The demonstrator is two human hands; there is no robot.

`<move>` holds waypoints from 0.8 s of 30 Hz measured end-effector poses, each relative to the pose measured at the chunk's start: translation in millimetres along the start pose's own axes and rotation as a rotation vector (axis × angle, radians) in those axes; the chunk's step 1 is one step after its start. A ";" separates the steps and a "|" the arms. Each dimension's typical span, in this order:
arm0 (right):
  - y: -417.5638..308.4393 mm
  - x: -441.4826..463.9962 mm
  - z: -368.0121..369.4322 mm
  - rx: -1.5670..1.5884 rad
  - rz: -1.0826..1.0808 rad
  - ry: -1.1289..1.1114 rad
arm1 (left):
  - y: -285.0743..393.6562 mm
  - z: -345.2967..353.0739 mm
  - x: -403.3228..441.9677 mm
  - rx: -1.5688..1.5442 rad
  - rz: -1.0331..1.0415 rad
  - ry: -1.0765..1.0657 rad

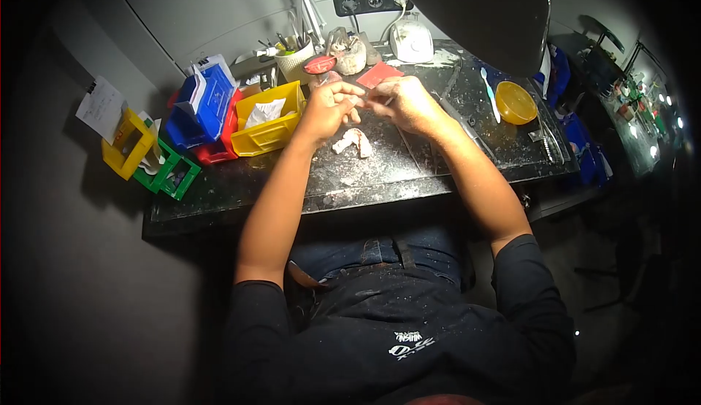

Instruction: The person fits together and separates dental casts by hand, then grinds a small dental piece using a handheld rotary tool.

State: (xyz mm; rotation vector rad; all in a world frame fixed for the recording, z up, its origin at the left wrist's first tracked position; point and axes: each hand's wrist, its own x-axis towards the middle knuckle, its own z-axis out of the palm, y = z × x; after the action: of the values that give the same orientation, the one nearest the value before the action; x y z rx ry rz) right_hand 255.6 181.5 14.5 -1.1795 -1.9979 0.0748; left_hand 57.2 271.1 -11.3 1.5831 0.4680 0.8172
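Note:
My left hand (334, 109) and my right hand (409, 106) meet above the bench, fingertips close together. Both have bent, pinching fingers; a small reddish bit shows between them, too small to name. Just below the hands lies a pale, horseshoe-shaped dental cast (353, 141) on the bench. A flat red sheet (380, 74), like wax, lies behind my right hand. Beyond my left hand is a red oval object (319, 65), partly covered by the fingers.
Yellow (269, 122), blue (202, 106), red and green bins line the left side of the dusty black bench (380, 186). At the back stand a pen cup (293, 62) and a white device (411, 42). A toothbrush (490, 95) and yellow bowl (515, 103) lie right, under a dark lamp (482, 11).

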 end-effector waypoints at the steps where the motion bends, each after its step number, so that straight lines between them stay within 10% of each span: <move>1: 3.7 -0.4 -2.4 -0.003 0.053 0.026 | 1.9 5.1 -2.8 0.176 0.081 0.036; 5: 7.0 -4.7 -22.1 0.478 0.377 0.093 | 24.6 5.9 -21.2 1.129 -0.015 -0.156; 13: 30.6 -3.6 -36.3 1.284 0.418 0.202 | 22.0 10.4 -21.5 0.905 0.164 -0.223; 24: 34.1 -6.3 -37.3 1.422 0.369 0.184 | 9.0 -1.6 -19.8 1.040 0.184 -0.233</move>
State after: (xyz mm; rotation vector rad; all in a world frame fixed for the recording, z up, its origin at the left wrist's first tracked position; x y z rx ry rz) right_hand 306.0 183.9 21.8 -0.5010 -1.0236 1.2710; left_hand 41.5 256.6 -7.2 2.6770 0.6275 0.5105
